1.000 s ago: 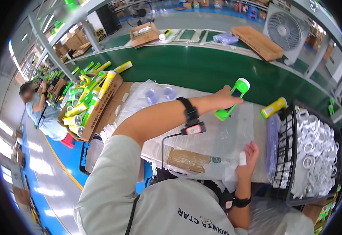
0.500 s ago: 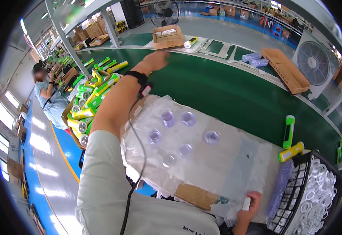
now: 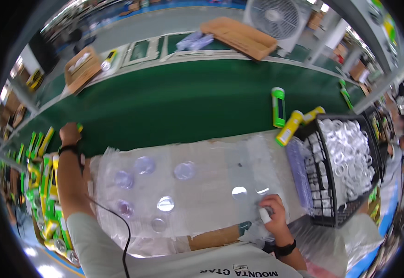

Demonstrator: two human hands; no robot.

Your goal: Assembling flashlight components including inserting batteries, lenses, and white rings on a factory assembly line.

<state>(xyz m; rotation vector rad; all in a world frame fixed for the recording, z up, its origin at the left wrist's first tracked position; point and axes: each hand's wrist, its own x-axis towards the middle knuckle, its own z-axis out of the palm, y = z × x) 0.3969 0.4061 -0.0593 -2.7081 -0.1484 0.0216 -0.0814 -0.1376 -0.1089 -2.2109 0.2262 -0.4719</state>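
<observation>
My left hand [image 3: 70, 134] is stretched out to the far left, over the green belt's near edge, with its fingers curled. A small yellow-green bit shows beside the fingers; what they hold is mostly hidden. Several clear round discs [image 3: 185, 170] lie spread on the film-covered work board [image 3: 211, 185]. My right hand [image 3: 274, 215] rests low at the board's right side with bent fingers; a white cover [image 3: 264, 214] sits at its thumb. Anything inside this hand is hidden. Close above it are two bright round patches [image 3: 239, 192], discs or reflections.
Green and yellow flashlights [image 3: 49, 194] are heaped in a box at left. More flashlights [image 3: 290, 127] lie at right by a black crate [image 3: 334, 185] of white rings. Across the green belt [image 3: 179, 102] stand cardboard trays [image 3: 239, 37] and a fan [image 3: 273, 16]. A cable hangs from my left wrist.
The view has swung to the right, bringing the crate and right forearm further in. My left arm still reaches out, now low at far left. My right hand stays near the board's right side.
</observation>
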